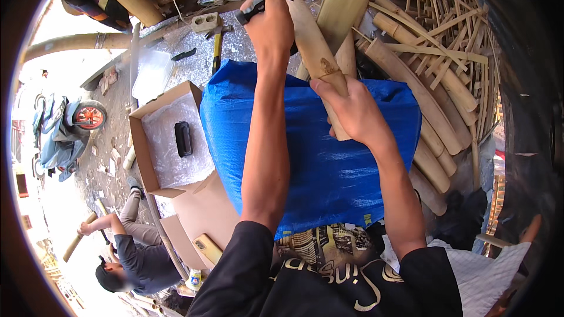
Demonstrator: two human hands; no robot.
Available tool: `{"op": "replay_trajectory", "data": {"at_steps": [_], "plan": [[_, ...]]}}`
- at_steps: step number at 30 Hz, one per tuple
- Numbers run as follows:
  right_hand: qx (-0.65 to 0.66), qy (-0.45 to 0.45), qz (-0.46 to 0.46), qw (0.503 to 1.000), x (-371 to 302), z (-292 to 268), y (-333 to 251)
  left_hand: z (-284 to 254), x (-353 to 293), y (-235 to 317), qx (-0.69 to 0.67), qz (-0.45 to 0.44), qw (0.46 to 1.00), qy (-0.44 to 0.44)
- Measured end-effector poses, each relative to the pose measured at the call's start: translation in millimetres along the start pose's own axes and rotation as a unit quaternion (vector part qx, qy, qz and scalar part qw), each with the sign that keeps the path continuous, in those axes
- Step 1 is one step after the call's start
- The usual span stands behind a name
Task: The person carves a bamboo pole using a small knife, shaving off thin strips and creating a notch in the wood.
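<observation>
A pale bamboo pole [314, 47] slants from the top of the view down over a blue tarp [329, 182] spread in front of my body. My right hand [355, 108] is wrapped round the pole near its lower end, just below a node. Higher up, my left hand [273, 26] is closed on a black-handled tool [254, 10], held against or close beside the pole. The working part of that tool is mostly hidden behind the fingers and cannot be made out.
Cut bamboo lengths [411, 94] and a split-bamboo lattice [452, 41] lie at the right. At left are a hammer [217, 50], a cardboard box [141, 158] with a black case [183, 139], and a phone [207, 248]. Another person [141, 252] holds bamboo near a parked motorbike [61, 129].
</observation>
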State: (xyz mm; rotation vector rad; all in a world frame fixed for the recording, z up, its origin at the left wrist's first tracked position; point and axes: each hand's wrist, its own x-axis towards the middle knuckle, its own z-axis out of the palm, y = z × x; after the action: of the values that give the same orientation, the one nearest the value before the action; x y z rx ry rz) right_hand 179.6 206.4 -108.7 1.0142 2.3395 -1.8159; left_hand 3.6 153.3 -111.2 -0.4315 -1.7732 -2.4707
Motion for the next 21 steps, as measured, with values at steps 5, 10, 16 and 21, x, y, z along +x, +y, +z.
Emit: {"op": "replay_trajectory", "data": {"at_steps": [5,10,16,21], "plan": [[-0.088,0.043,-0.055,0.994,-17,-5,-25,2,2,22,0.052,0.020,0.998,-0.035],[-0.137,0.052,-0.018,0.989,-3,-9,2,8,-2,1,0.031,0.027,0.999,-0.030],[-0.058,0.033,-0.012,0.998,-2,-19,1,25,9,-5,0.187,0.134,0.968,-0.101],[0.042,0.023,-0.037,0.998,-12,-28,-17,18,20,-13,0.213,0.153,0.961,-0.083]]}}
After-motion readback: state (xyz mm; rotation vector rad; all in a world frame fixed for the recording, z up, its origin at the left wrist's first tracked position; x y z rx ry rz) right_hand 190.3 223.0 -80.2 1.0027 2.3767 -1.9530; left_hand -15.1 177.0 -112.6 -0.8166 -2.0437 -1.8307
